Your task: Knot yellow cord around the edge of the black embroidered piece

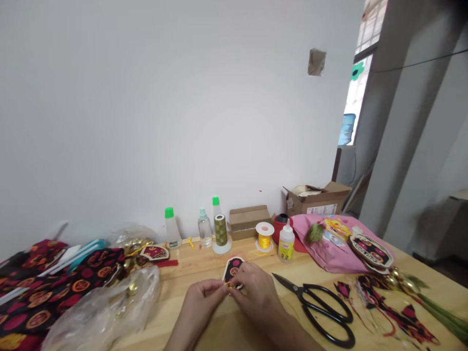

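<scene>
My left hand (205, 303) and my right hand (256, 297) meet at the front middle of the table. Both are closed, pinching a thin yellow cord (227, 283) between the fingertips. Just behind them lies a small pendant with a pale rim and dark patterned cloth (233, 267), its lower part hidden by my fingers. To the right of my right hand rest black-handled scissors (300, 291), blades pointing away to the left. A spool of yellow cord (264, 239) stands further back.
Along the wall stand a green-capped bottle (171, 229), a clear bottle (204, 229), an olive thread cone (220, 231), a small cardboard box (248, 224) and a glue bottle (286, 243). Left lies a plastic bag (106, 307) by patterned cloth; right, a pink bag (321, 253) and cloth scraps (380, 302).
</scene>
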`<state>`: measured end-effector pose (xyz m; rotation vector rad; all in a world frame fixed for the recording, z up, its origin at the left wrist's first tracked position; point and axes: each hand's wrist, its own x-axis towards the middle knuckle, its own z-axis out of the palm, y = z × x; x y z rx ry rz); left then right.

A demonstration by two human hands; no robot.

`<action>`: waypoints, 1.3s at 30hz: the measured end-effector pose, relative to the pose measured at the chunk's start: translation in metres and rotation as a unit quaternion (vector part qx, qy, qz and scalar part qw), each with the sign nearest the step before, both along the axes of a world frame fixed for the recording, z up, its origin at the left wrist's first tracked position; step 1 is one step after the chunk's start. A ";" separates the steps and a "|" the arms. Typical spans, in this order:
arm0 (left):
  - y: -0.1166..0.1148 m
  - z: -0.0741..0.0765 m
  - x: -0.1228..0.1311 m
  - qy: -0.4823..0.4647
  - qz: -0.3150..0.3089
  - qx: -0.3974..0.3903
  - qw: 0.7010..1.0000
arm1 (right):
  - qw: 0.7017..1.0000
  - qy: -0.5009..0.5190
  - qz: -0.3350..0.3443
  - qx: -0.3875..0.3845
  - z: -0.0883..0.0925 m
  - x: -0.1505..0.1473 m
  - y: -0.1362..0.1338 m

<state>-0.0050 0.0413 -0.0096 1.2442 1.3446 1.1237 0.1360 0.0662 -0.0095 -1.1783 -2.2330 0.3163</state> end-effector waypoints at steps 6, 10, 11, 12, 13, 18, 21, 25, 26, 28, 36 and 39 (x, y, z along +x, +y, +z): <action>0.005 -0.007 -0.003 -0.025 0.005 0.002 1.000 | 1.000 -0.003 -0.001 -0.008 0.001 0.001 0.000; 0.006 -0.010 -0.003 -0.045 0.006 0.043 0.998 | 1.000 -0.005 -0.001 -0.021 -0.001 0.002 0.001; 0.007 -0.010 -0.003 -0.044 0.001 0.049 0.998 | 1.000 -0.004 0.001 -0.031 -0.002 0.001 0.001; 0.007 -0.010 -0.003 -0.040 -0.006 0.051 0.998 | 0.999 0.002 0.005 -0.044 -0.002 0.001 0.001; 0.006 -0.010 -0.003 -0.035 -0.012 0.053 0.998 | 0.998 0.013 0.010 -0.059 -0.004 0.000 0.001; 0.005 -0.009 -0.002 -0.010 -0.013 0.065 0.998 | 0.980 0.130 0.044 -0.143 -0.010 -0.004 0.003; 0.005 -0.010 -0.003 0.007 -0.023 0.072 0.997 | 0.959 0.205 0.050 -0.189 -0.014 -0.006 0.006; 0.006 -0.011 -0.003 0.007 -0.031 0.065 0.997 | 0.914 0.308 0.028 -0.261 -0.017 -0.009 0.009; 0.006 -0.011 -0.003 -0.002 -0.032 0.062 0.998 | 0.899 0.335 0.022 -0.282 -0.017 -0.010 0.010; 0.006 -0.011 -0.003 -0.020 -0.035 0.059 0.997 | 0.859 0.386 0.034 -0.334 -0.013 -0.011 0.011; 0.007 -0.011 -0.006 -0.023 -0.023 0.055 0.998 | 0.720 0.559 0.258 -0.320 0.050 0.031 -0.005; 0.007 -0.015 -0.006 -0.021 -0.022 0.050 0.998 | 0.686 0.569 0.363 -0.271 0.062 0.055 -0.011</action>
